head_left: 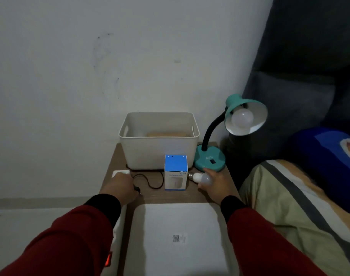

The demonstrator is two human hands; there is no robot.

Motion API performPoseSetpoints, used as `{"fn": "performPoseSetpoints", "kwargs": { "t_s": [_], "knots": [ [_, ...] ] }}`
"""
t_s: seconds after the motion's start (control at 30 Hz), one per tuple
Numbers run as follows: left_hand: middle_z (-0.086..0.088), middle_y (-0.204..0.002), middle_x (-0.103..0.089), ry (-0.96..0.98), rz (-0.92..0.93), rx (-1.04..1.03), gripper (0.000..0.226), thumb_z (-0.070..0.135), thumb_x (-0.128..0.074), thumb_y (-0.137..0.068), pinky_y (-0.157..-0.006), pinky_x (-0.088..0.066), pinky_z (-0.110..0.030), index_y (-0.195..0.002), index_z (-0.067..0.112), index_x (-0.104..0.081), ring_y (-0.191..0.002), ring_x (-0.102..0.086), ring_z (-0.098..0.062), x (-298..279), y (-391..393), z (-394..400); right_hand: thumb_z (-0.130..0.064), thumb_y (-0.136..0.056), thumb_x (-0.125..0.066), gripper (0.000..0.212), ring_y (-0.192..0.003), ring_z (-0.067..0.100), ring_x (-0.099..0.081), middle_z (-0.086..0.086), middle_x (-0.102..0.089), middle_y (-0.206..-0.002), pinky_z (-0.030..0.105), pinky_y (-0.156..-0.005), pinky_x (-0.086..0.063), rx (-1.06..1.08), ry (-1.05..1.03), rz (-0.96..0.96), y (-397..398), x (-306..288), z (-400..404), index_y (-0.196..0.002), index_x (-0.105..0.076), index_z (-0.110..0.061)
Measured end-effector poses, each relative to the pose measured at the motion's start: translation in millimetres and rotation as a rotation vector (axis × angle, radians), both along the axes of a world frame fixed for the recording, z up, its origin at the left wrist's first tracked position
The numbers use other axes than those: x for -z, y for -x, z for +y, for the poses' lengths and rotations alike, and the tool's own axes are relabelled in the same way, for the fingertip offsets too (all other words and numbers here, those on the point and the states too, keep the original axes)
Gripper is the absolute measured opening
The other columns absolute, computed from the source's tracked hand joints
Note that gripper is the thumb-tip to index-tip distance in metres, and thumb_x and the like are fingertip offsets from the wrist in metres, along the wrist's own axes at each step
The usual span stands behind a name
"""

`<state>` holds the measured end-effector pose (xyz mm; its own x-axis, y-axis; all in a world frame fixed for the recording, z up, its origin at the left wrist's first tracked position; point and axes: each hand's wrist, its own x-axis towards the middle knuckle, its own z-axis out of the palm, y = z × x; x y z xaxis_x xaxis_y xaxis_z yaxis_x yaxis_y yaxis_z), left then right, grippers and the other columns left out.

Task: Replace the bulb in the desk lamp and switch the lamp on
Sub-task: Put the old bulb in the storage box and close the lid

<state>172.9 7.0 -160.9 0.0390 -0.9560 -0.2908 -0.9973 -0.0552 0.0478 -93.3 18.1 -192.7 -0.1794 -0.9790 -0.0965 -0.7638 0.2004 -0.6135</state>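
Note:
A teal desk lamp (210, 160) stands at the table's back right, its shade tilted toward me with an unlit white bulb (242, 117) screwed in. My right hand (216, 186) rests in front of the lamp base, holding a loose white bulb (201, 178) that lies on its side with the screw cap pointing left. My left hand (120, 186) is closed on the lamp's black plug (137, 189), just in front of a white socket (120, 173). The black cord (152, 181) curls across the table between them.
A blue-and-white bulb box (175, 172) stands upright between my hands. Behind it sits a cream plastic bin (159, 148). A white flat box (178, 236) covers the wooden table's (114, 164) near part. A power strip with a glowing red switch (108, 259) lies at left. A bed is at right.

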Motion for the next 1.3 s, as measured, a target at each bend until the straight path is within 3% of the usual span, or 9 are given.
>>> {"fn": "performPoseSetpoints", "kwargs": {
  "t_s": [0.23, 0.43, 0.57, 0.7, 1.03, 1.13, 1.23, 1.3],
  "knots": [
    [-0.014, -0.123, -0.057, 0.037, 0.028, 0.001, 0.043, 0.029, -0.058, -0.082, -0.091, -0.053, -0.034, -0.12, 0.009, -0.056, -0.109, -0.059, -0.028, -36.2, 4.9, 0.4, -0.02, -0.077, -0.075, 0.062, -0.126, 0.025, -0.05, 0.011, -0.053, -0.139, 0.029, -0.107, -0.036, 0.007, -0.031, -0.038, 1.1, -39.4, 6.9, -0.134, -0.051, -0.014],
    [-0.016, -0.124, -0.055, 0.114, 0.023, 0.012, 0.039, 0.027, -0.056, -0.087, -0.091, -0.051, -0.034, -0.119, 0.004, -0.058, -0.111, -0.057, -0.028, -91.9, 12.3, -8.5, -0.025, -0.079, -0.073, 0.059, -0.126, 0.024, -0.049, 0.009, -0.054, -0.137, 0.026, -0.104, -0.036, -0.056, 0.025, 0.041, 5.2, -112.1, 5.2, -0.133, -0.052, -0.015],
    [-0.013, -0.124, -0.058, 0.161, 0.05, 0.015, 0.034, 0.024, -0.054, -0.091, -0.089, -0.05, -0.031, -0.118, 0.005, -0.058, -0.112, -0.058, -0.026, -118.1, 14.8, -27.5, -0.027, -0.08, -0.072, 0.06, -0.123, 0.023, -0.051, 0.008, -0.053, -0.137, 0.025, -0.089, -0.044, -0.098, 0.102, 0.076, -2.8, -155.2, -11.1, -0.134, -0.051, -0.015],
    [-0.013, -0.127, -0.054, 0.205, 0.071, 0.016, 0.032, 0.021, -0.051, -0.093, -0.091, -0.05, -0.03, -0.121, 0.005, -0.056, -0.113, -0.057, -0.026, -130.9, 15.6, -57.3, -0.03, -0.079, -0.072, 0.059, -0.121, 0.024, -0.052, 0.008, -0.055, -0.135, 0.028, -0.097, -0.04, -0.136, 0.129, 0.099, -17.6, -178.4, -44.0, -0.132, -0.052, -0.017],
    [-0.017, -0.139, -0.041, 0.172, 0.146, -0.011, 0.045, 0.025, -0.057, -0.088, -0.101, -0.046, -0.032, -0.128, 0.005, -0.051, -0.121, -0.052, -0.027, -96.5, 12.1, -138.6, -0.024, -0.076, -0.076, 0.056, -0.121, 0.021, -0.051, 0.005, -0.054, -0.135, 0.016, -0.083, -0.033, -0.203, 0.025, 0.01, -54.9, -133.8, -140.2, -0.128, -0.056, -0.02],
    [-0.015, -0.138, -0.043, 0.147, 0.16, -0.004, 0.042, 0.025, -0.058, -0.087, -0.1, -0.046, -0.032, -0.124, 0.006, -0.054, -0.12, -0.054, -0.028, -79.2, 9.9, -154.3, -0.02, -0.077, -0.075, 0.056, -0.123, 0.021, -0.05, 0.005, -0.053, -0.136, 0.017, -0.089, -0.035, -0.241, -0.036, 0.015, -64.1, -115.4, -161.4, -0.13, -0.054, -0.018],
    [-0.013, -0.132, -0.053, 0.121, 0.159, 0.004, 0.04, 0.026, -0.058, -0.088, -0.098, -0.047, -0.033, -0.122, 0.006, -0.056, -0.119, -0.055, -0.028, -62.4, 7.7, -164.5, -0.016, -0.075, -0.077, 0.057, -0.121, 0.024, -0.052, 0.008, -0.054, -0.135, 0.028, -0.103, -0.042, -0.251, -0.079, 0.011, -72.2, -100.6, -177.3, -0.129, -0.056, -0.016],
    [-0.013, -0.131, -0.054, 0.109, 0.153, 0.006, 0.041, 0.028, -0.057, -0.089, -0.098, -0.047, -0.033, -0.123, 0.005, -0.055, -0.119, -0.055, -0.028, -53.6, 7.0, -169.5, -0.016, -0.076, -0.076, 0.057, -0.121, 0.023, -0.052, 0.007, -0.055, -0.134, 0.023, -0.098, -0.041, -0.257, -0.091, 0.041, -75.4, -91.8, -183.8, -0.129, -0.055, -0.018]
  ]
}}
